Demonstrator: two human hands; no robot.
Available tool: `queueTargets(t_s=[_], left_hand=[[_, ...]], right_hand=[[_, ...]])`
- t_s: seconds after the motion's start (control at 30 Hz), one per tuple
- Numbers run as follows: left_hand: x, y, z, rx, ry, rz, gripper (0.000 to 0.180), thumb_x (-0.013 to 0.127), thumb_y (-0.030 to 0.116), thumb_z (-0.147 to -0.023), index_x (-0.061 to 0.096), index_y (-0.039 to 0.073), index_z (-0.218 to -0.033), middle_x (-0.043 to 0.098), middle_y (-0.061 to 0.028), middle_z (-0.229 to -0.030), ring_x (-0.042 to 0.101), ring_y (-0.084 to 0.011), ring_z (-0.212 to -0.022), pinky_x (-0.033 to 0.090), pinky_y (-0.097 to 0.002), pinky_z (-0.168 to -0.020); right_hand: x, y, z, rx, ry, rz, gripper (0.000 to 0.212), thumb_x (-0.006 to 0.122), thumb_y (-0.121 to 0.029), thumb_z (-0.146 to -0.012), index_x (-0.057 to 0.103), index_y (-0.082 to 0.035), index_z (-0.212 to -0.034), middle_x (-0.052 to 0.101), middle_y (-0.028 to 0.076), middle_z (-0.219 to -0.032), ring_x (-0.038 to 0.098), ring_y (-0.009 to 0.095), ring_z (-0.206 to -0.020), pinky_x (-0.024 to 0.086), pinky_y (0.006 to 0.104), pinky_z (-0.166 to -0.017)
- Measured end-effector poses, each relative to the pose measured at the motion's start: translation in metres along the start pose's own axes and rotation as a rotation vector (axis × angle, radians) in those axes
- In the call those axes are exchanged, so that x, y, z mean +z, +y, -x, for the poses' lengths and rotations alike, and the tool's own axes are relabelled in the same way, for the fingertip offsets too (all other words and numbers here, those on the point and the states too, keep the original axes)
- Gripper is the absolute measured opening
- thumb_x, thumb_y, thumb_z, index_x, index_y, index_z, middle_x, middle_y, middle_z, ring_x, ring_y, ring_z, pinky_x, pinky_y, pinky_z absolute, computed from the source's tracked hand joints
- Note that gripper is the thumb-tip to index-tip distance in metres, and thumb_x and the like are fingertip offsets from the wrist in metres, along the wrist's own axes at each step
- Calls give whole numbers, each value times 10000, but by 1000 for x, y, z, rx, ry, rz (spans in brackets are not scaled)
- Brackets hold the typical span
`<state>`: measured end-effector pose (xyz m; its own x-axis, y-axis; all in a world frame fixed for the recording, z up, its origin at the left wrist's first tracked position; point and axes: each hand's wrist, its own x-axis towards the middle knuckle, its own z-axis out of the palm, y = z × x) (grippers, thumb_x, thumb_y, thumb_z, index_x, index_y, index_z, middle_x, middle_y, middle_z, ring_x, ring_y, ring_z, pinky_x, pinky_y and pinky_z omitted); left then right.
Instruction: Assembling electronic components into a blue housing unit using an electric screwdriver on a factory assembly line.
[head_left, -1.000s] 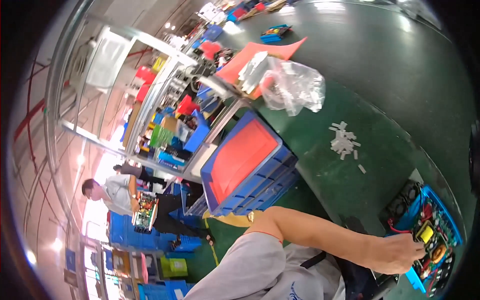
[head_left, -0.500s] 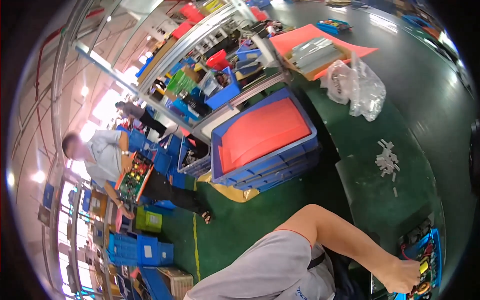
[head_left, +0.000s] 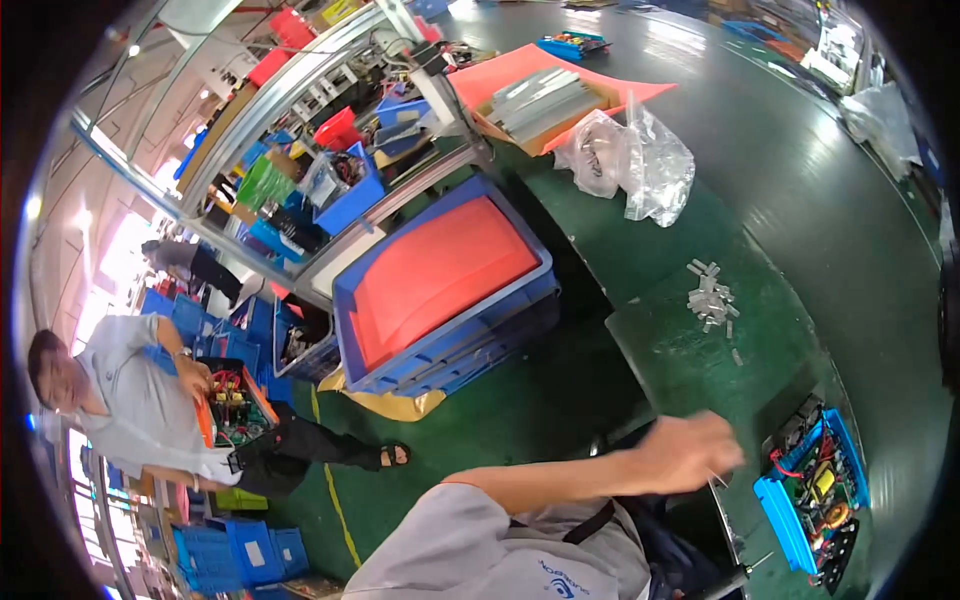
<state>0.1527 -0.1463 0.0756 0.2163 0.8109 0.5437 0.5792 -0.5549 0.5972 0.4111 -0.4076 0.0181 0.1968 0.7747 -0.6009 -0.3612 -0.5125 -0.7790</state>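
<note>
crate [head_left: 520,300]: blue, red-orange sheet inside | table [head_left: 790,200]: dark green | circuit tray [head_left: 785,510]: blue | small parts [head_left: 710,298]: grey-white

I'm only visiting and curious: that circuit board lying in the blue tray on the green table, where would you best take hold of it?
Probably by the blue tray rather than the board: grip its long near rim, coming from the table's front edge, where the hand already is. The circuit board is crowded with upright parts and red wires, so fingers would likely press on them.

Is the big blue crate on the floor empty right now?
No. The blue crate is filled across its top by a flat orange-red sheet, so no empty bottom shows.
</note>
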Motion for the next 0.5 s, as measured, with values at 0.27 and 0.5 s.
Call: queueTargets(t_s=[0.27, 0.5], left_hand=[[-153, -161, 106, -590, 395, -629, 194, 564, 167, -981, 676, 70, -1106, 678, -147, -1105, 643, -355, -1024, 527, -457, -858], [-251, -264, 152, -733, 470, -1143, 322, 543, 195, -966, 607, 73, -1258, 581, -207, -1333, 574, -367, -1203, 516, -501, -924]], right_hand=[[28, -1, 6, -48, 10, 84, 527, 503, -558, -894, 576, -37, -891, 588, 103, -761, 523, 233, -660, 397, 334, -581], [43, -14, 15, -135, 70, 140, 503, 503, -532, -894, 577, -34, -892, 586, 103, -754, 522, 232, -653, 397, 333, -576]])
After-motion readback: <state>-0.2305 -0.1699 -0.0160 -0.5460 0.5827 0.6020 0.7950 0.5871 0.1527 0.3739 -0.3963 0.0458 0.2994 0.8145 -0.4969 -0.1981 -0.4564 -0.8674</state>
